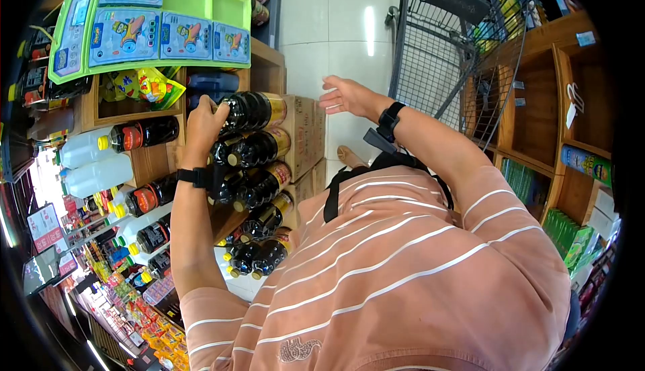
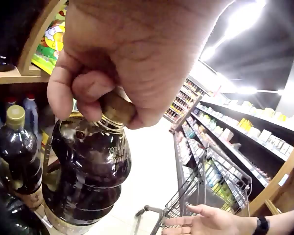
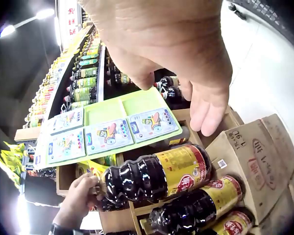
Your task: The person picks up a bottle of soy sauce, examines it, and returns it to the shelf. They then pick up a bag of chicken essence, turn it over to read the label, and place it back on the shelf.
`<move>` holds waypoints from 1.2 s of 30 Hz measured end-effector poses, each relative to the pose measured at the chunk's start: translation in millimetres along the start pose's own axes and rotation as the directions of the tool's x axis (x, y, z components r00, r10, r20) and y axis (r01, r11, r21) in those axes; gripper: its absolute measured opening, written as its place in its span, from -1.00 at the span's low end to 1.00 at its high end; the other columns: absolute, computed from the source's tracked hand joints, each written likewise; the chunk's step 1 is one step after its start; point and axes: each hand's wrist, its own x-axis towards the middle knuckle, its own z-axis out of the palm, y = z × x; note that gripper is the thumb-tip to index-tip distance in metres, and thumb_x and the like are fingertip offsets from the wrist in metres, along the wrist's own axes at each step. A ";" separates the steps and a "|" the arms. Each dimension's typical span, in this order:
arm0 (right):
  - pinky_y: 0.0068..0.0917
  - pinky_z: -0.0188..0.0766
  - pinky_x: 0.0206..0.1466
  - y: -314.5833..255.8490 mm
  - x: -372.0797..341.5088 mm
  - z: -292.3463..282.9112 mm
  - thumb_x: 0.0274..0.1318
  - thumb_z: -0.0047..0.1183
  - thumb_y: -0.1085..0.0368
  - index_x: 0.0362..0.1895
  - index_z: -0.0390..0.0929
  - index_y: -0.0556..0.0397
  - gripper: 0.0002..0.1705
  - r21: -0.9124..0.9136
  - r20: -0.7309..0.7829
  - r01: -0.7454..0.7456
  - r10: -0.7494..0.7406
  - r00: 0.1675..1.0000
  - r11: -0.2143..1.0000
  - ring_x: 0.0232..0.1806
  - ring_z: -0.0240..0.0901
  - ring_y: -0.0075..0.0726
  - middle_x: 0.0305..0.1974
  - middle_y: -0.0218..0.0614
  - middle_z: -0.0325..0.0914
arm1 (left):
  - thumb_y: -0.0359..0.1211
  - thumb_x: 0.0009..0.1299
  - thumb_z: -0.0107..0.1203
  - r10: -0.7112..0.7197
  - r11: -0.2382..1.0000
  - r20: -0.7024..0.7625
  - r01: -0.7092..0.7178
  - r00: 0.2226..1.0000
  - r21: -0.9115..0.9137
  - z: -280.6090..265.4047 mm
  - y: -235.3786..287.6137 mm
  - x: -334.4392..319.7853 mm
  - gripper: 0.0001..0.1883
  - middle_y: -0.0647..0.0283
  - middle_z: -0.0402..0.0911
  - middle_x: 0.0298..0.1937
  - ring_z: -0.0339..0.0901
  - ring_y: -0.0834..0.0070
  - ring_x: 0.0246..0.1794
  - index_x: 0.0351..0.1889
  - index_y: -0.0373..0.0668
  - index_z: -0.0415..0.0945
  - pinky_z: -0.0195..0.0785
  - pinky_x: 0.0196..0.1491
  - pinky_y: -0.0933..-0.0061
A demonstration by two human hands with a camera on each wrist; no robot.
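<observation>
The left hand (image 1: 205,126) grips the neck and cap of a large dark bottle (image 1: 247,110) with a yellow label. In the left wrist view, its curled fingers cover part of the gold cap of that bottle (image 2: 85,171). The same bottle (image 3: 154,174) lies across the right wrist view, beside a second dark bottle (image 3: 196,208). The right hand (image 1: 349,98) is held out over the floor, fingers extended, holding nothing. More dark bottles (image 1: 259,190) stand in a row beside the cartons.
Brown cartons (image 1: 300,129) stand between the bottles and the tiled floor (image 1: 302,62). A green display tray (image 1: 228,8) with blue packs juts from the shelf. A wire shopping cart (image 1: 430,62) stands ahead at the right, near wooden shelving (image 1: 537,112).
</observation>
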 end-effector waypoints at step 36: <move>-0.15 0.59 0.07 -1.8 -43.4 -43.6 0.41 -0.03 0.03 0.19 0.28 0.19 -0.48 -0.005 -0.003 -0.126 0.126 0.992 0.992 0.00 0.55 -0.07 -0.03 0.01 0.51 | 0.01 0.39 0.15 -0.309 0.951 0.272 0.304 0.911 0.062 76.9 -26.3 10.9 -0.43 -0.19 0.67 -0.21 0.67 -0.04 -0.26 -0.01 -0.38 0.38 0.51 -0.21 0.06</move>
